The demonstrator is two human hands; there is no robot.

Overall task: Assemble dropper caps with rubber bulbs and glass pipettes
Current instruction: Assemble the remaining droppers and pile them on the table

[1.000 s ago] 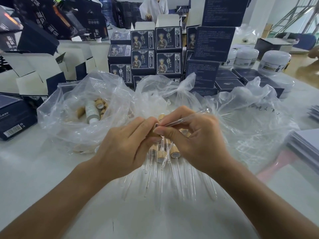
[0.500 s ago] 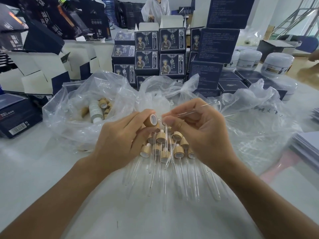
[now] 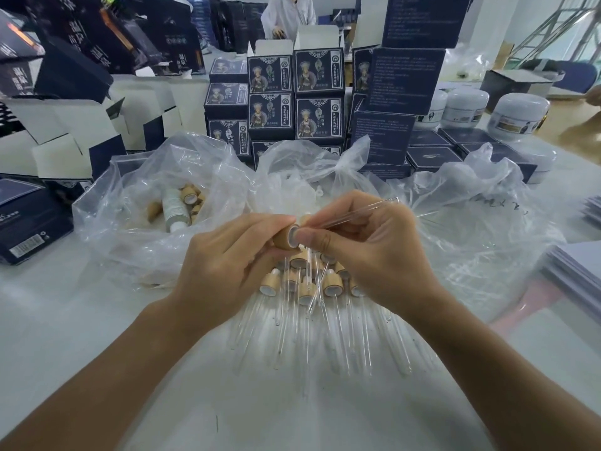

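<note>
Two bare hands meet above the white bench (image 3: 81,336), each with a grip pressed onto a part. The left hand (image 3: 224,271) pinches a tan, wood-look dropper cap (image 3: 286,237) between thumb and curled fingers, its white-lined open mouth turned toward the right hand (image 3: 374,255). That hand pinches a clear glass pipette (image 3: 357,213) between thumb and forefinger; the tube slants up and away to the right of the grip, and its near end sits at the cap's mouth, hidden behind the thumb, so whether it is seated cannot be told. Directly below both grips lies a heap of finished droppers (image 3: 312,288), tan caps bunched together and glass stems fanned out toward the person. Beyond the left grip, a crumpled clear plastic bag (image 3: 130,203) holds more tan caps and a small white bottle (image 3: 174,206). Farther back stand stacked dark blue printed cartons (image 3: 318,92).
</note>
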